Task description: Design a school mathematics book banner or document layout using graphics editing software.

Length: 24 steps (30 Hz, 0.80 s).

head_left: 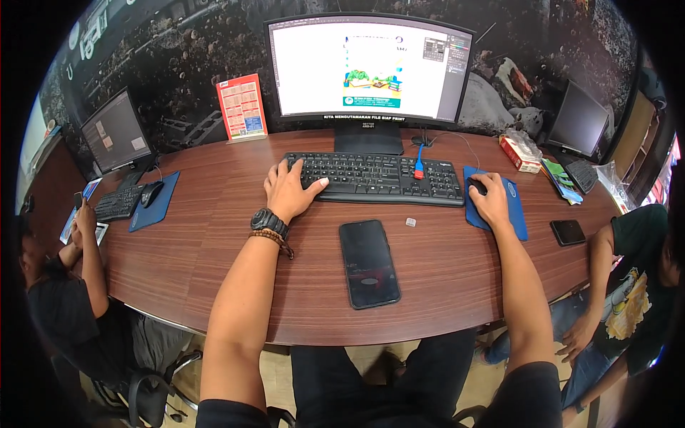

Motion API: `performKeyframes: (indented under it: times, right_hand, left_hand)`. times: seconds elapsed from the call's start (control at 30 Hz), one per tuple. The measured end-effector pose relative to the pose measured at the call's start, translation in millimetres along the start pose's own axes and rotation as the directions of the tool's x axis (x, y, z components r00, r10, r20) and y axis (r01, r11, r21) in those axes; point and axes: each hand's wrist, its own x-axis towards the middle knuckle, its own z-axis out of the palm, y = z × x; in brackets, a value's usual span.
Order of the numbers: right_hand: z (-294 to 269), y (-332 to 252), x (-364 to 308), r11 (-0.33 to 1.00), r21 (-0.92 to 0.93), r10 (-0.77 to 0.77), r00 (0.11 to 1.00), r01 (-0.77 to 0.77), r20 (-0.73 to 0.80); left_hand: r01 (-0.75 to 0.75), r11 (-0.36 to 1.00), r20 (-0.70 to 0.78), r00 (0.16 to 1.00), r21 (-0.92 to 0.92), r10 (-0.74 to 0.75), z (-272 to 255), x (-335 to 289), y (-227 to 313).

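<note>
My left hand (291,190) rests on the left end of a black keyboard (378,176), fingers spread over the keys and thumb stretched along the front edge. A black watch (270,222) and a beaded bracelet circle that wrist. My right hand (491,200) curves over a dark computer mouse (478,187), mostly hidden under the fingers, on a blue mouse pad (519,221). Behind the keyboard stands a curved monitor (307,71) showing a page layout with a colourful picture. A black phone (369,264) lies between my forearms, near a small clear-and-white piece (410,222).
A blue cable with a red plug (419,171) lies over the keyboard. A red calendar (242,107) stands left of the monitor, a red-and-white box (521,153) right. Another phone (568,232) lies at right. One person (64,299) sits left, another (628,299) right, with further monitors beyond.
</note>
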Motion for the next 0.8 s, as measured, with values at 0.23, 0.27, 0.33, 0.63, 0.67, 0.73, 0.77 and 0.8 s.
performKeyframes:
  times: [0.23,0.27,0.33,0.63,0.67,0.73,0.77,0.8]
  right_hand:
    - [1.8,1.1,1.1,1.000,0.007,-0.012,1.000,0.012,-0.008]
    - [1.7,1.2,1.2,1.000,0.017,-0.008,1.000,0.008,-0.004]
    - [1.4,2.6,1.8,1.000,0.003,-0.011,1.000,0.011,0.002]
    - [4.2,-25.0,-0.4,0.920,-0.062,-0.389,0.920,0.386,-0.051]
    - [7.9,-35.1,-2.3,0.910,-0.043,-0.414,0.910,0.413,-0.012]
    - [12.0,-50.3,-4.1,0.900,0.010,-0.434,0.897,0.435,0.077]
    - [13.0,-50.7,-4.2,0.900,0.010,-0.436,0.897,0.436,0.075]
    - [14.7,-50.7,-4.6,0.914,-0.030,-0.400,0.909,0.405,0.115]
  left_hand:
    - [-0.104,0.989,-0.012,0.995,-0.109,0.103,-0.7,4.5,-1.5]
    - [-0.105,0.988,-0.011,0.995,-0.110,0.104,-1.0,4.3,-0.9]
    - [-0.099,0.990,-0.005,0.995,-0.098,0.099,-1.3,3.9,0.1]
    - [0.049,0.999,0.101,0.994,0.004,-0.049,-3.4,0.2,3.4]
    - [0.087,0.996,0.161,0.983,-0.008,-0.084,-4.3,3.3,0.0]
    - [0.079,0.997,0.150,0.986,-0.013,-0.076,-3.1,3.0,-2.3]
    - [0.069,0.997,0.141,0.988,-0.021,-0.065,-2.8,2.7,-2.2]
    - [0.070,0.997,0.139,0.988,-0.021,-0.066,-2.1,2.7,-1.7]
